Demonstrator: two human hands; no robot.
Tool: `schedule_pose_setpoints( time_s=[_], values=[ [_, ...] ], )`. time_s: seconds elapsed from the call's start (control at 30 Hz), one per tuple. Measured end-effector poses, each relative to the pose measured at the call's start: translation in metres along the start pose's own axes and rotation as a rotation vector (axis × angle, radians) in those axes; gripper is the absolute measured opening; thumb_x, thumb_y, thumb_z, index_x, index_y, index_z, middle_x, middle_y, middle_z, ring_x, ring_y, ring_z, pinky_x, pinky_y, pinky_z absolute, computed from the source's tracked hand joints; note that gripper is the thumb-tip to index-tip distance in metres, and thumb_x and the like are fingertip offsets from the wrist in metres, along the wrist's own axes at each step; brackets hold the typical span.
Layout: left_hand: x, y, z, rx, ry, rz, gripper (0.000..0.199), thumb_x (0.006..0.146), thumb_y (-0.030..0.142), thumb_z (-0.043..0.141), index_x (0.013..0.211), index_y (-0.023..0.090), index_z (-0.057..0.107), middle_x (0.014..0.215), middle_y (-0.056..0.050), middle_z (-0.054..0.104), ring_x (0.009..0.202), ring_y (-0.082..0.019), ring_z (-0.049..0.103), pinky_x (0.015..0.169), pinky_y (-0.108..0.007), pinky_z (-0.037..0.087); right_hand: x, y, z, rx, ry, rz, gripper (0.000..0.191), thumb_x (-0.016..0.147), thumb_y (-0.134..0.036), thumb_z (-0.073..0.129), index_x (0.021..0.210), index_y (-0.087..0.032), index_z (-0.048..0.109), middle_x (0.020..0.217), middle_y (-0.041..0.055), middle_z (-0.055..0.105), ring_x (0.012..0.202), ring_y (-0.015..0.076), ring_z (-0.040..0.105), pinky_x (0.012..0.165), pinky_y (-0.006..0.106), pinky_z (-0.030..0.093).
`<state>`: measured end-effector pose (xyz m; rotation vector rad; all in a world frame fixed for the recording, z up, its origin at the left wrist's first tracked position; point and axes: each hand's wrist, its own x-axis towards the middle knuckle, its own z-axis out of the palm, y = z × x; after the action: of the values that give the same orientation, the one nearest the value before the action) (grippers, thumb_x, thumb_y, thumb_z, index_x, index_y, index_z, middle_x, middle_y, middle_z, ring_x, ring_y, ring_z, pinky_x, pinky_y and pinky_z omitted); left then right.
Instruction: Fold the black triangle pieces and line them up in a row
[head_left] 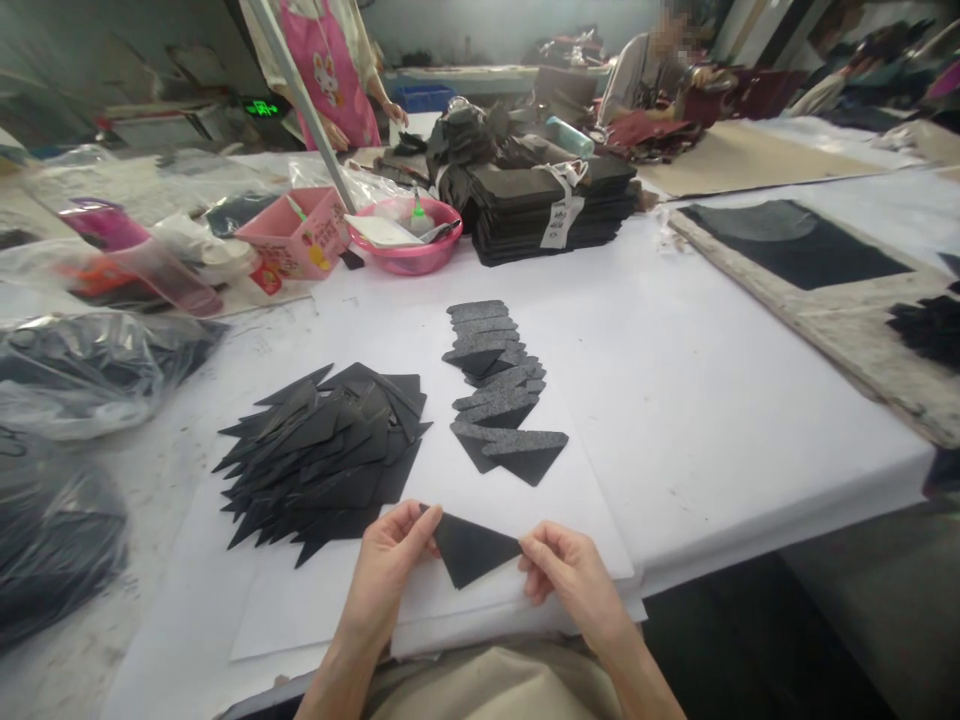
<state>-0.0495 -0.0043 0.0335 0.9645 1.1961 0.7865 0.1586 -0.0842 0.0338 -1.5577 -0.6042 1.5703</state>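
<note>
A black triangular piece (pixel 474 548) is stretched between my two hands, just above the white sheet near the table's front edge. My left hand (pixel 397 545) pinches its left corner between thumb and fingers. At the right corner, my right hand (pixel 562 565) has the same kind of pinch. To the left lies a heaped pile of black triangular pieces (pixel 330 450), their points fanned outward. Beyond my hands runs an overlapping row of similar pieces (pixel 499 390), with grey speckled edge strips facing up.
Plastic bags of dark material (pixel 97 360) lie at the left. Further back are a pink box (pixel 296 235), a pink basin (pixel 409 255) and a tied black stack (pixel 551 210). A board (pixel 810 310) rests at the right. A person in a pink apron (pixel 330 75) stands across the table.
</note>
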Motion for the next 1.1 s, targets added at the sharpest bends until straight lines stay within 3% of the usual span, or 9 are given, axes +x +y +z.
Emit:
schedule_pose_setpoints(
  time_s=[0.2, 0.33, 0.5, 0.6, 0.67, 0.73, 0.87, 1.0, 1.1],
  values=[
    [0.000, 0.003, -0.006, 0.110, 0.008, 0.042, 0.051, 0.084, 0.059, 0.068, 0.063, 0.016, 0.054, 0.062, -0.001, 0.056, 0.062, -0.014, 0.053, 0.061, -0.020, 0.040, 0.003, 0.000, 0.004, -0.079, 0.000, -0.022, 0.054, 0.073, -0.071, 0.063, 0.064, -0.018, 0.055, 0.049, -0.0017, 0.054, 0.042, 0.0098, 0.049, 0.042, 0.021, 0.039],
    [0.004, 0.007, -0.025, 0.065, 0.079, 0.088, 0.050, 0.085, 0.058, 0.068, 0.063, 0.015, 0.055, 0.065, -0.001, 0.057, 0.064, -0.014, 0.054, 0.063, -0.019, 0.045, 0.008, -0.001, 0.002, -0.140, -0.007, -0.035, 0.055, 0.077, -0.072, 0.058, 0.068, -0.018, 0.056, 0.058, -0.0007, 0.056, 0.042, 0.0095, 0.049, 0.040, 0.021, 0.036],
    [0.018, 0.030, -0.069, -0.223, 0.464, 0.174, 0.039, 0.074, 0.051, 0.081, 0.076, 0.017, 0.062, 0.066, 0.001, 0.061, 0.062, -0.015, 0.059, 0.065, -0.023, 0.055, 0.019, -0.013, -0.011, -0.385, 0.119, -0.205, 0.039, 0.090, -0.054, 0.054, 0.071, -0.020, 0.054, 0.064, 0.0002, 0.058, 0.056, 0.0131, 0.055, 0.057, 0.025, 0.043],
    [0.023, 0.043, -0.086, -0.457, 0.634, 0.121, 0.023, 0.090, 0.039, 0.065, 0.082, 0.017, 0.065, 0.073, -0.001, 0.065, 0.062, -0.015, 0.061, 0.071, -0.031, 0.060, 0.027, -0.025, -0.017, -0.644, 0.287, -0.392, 0.023, 0.095, -0.039, 0.052, 0.080, -0.022, 0.058, 0.079, 0.0025, 0.062, 0.071, 0.0170, 0.059, 0.067, 0.029, 0.044],
    [0.021, 0.042, -0.086, -0.531, 0.667, 0.059, 0.024, 0.096, 0.035, 0.054, 0.090, 0.016, 0.068, 0.072, 0.000, 0.063, 0.056, -0.012, 0.057, 0.070, -0.029, 0.060, 0.034, -0.032, -0.016, -0.798, 0.377, -0.523, 0.011, 0.095, -0.027, 0.052, 0.089, -0.023, 0.061, 0.092, 0.0044, 0.064, 0.084, 0.0199, 0.061, 0.074, 0.032, 0.045],
    [0.015, 0.032, -0.076, -0.531, 0.623, 0.060, 0.026, 0.096, 0.039, 0.056, 0.095, 0.016, 0.068, 0.067, 0.003, 0.058, 0.051, -0.009, 0.052, 0.069, -0.026, 0.059, 0.043, -0.039, -0.013, -0.929, 0.415, -0.625, 0.011, 0.092, -0.017, 0.055, 0.098, -0.023, 0.062, 0.102, 0.0059, 0.063, 0.094, 0.0223, 0.059, 0.081, 0.035, 0.046],
    [0.000, 0.010, -0.040, -0.338, 0.442, 0.166, 0.036, 0.086, 0.054, 0.068, 0.093, 0.019, 0.065, 0.062, 0.005, 0.051, 0.051, -0.010, 0.049, 0.069, -0.027, 0.057, 0.061, -0.052, -0.005, -1.145, 0.396, -0.705, 0.032, 0.083, -0.010, 0.068, 0.111, -0.023, 0.061, 0.115, 0.0076, 0.061, 0.107, 0.0266, 0.054, 0.089, 0.041, 0.045],
    [0.001, 0.002, 0.000, 0.179, 0.111, 0.294, 0.029, 0.095, 0.048, 0.058, 0.093, 0.020, 0.066, 0.071, 0.000, 0.060, 0.068, -0.017, 0.059, 0.074, -0.027, 0.053, 0.076, -0.060, -0.002, -1.263, 0.329, -0.696, 0.028, 0.078, -0.014, 0.076, 0.102, -0.021, 0.063, 0.106, 0.0062, 0.063, 0.104, 0.0270, 0.054, 0.087, 0.041, 0.044],
    [0.020, 0.002, 0.023, 0.598, -0.060, 0.542, 0.017, 0.097, 0.031, 0.054, 0.107, 0.023, 0.066, 0.105, -0.006, 0.065, 0.098, -0.024, 0.062, 0.088, -0.035, 0.051, 0.083, -0.063, -0.004, -1.282, 0.297, -0.702, 0.020, 0.077, -0.014, 0.076, 0.090, -0.020, 0.063, 0.097, 0.0046, 0.062, 0.098, 0.0257, 0.054, 0.083, 0.040, 0.043]
  ],
)
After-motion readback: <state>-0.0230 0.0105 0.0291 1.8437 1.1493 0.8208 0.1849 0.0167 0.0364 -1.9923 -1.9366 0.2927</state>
